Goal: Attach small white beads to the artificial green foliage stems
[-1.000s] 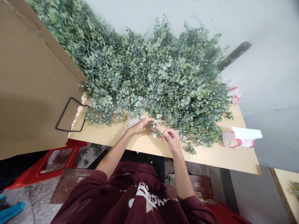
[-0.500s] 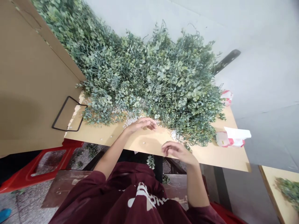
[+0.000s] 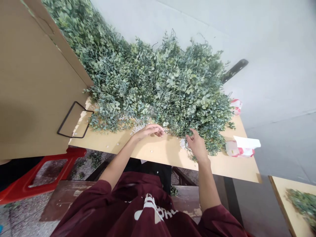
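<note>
- A large heap of green leafy sprigs (image 3: 160, 82) covers the far half of a pale wooden surface (image 3: 160, 153), banked against a grey wall.
- The left hand (image 3: 149, 130) lies low at the heap's near edge, fingers curled loosely together over a scatter of small white beads (image 3: 138, 126); whether it pinches one cannot be told.
- The right hand (image 3: 197, 145) reaches into the sprigs at the heap's front, fingers spread, next to another small cluster of white beads (image 3: 183, 143).
- A cardboard box (image 3: 32, 85) stands to the left.
- A red-and-white packet (image 3: 240, 148) lies on the surface to the right.
</note>
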The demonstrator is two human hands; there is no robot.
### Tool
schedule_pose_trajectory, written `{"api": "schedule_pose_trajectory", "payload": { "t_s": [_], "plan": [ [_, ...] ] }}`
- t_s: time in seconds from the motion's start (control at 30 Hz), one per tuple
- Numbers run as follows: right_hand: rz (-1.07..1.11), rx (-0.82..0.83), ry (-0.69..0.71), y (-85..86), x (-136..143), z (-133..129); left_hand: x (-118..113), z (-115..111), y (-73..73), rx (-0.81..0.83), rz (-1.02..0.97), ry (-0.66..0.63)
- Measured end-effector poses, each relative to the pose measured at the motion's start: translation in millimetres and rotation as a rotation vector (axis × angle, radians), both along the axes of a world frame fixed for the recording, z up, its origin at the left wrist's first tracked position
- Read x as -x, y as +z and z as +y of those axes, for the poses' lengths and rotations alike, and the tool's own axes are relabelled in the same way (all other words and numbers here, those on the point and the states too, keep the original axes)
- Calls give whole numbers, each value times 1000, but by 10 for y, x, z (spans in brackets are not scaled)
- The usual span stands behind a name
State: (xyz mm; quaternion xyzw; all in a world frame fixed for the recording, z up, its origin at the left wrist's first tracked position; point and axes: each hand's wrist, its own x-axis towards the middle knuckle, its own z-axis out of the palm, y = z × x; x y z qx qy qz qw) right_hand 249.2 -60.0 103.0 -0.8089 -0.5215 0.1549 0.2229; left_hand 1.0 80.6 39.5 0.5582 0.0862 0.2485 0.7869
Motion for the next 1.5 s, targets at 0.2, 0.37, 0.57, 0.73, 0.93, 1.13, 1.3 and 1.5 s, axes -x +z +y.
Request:
{"api": "schedule_pose_trajectory", "payload": {
  "t_s": [0.2,0.37,0.57,0.73,0.93,1.13,1.3,1.5],
  "plan": [
    [-369,212,-64,-65,-85,229,18,17,-6,-3,-1,14],
    [-437,224,-69,130,-162,248,33,25,0,3,-26,23],
    [-455,-361,-95,623,-366,30,50,19,28,-18,-27,20],
    [-219,-823,-104,818,-284,-128,47,7,34,-46,-1,19],
    [754,-598,-27,502,202,-51,15,-33,27,-128,41,71],
    [1116,-495,-82,55,679,126,-92,-352,204,-313,135,132],
    [1082,-487,-141,-162,772,181,-202,-628,315,-354,248,267],
    [904,-455,-182,-247,702,75,-159,-787,238,-323,365,393]
  ]
}}
